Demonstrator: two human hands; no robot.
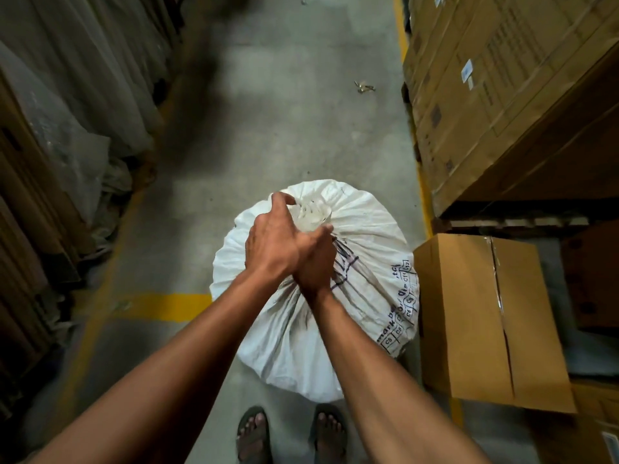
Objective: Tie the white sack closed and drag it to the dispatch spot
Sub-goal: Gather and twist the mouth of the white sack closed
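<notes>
A full white sack (368,262) with dark printed lettering stands upright on the concrete floor just in front of my feet. Its top is gathered into a bunched neck (313,214). My left hand (271,241) curls around the left side of that neck, fingers hooked over the bunched fabric. My right hand (316,259) grips the neck from below, pressed against my left hand. No string or tie is visible between my fingers.
A closed cardboard box (485,316) stands right beside the sack. Stacked cartons (495,95) line the right side, wrapped rolls (83,95) the left. Yellow floor lines (164,306) mark the aisle, which runs ahead. A small scrap (363,87) lies on the floor.
</notes>
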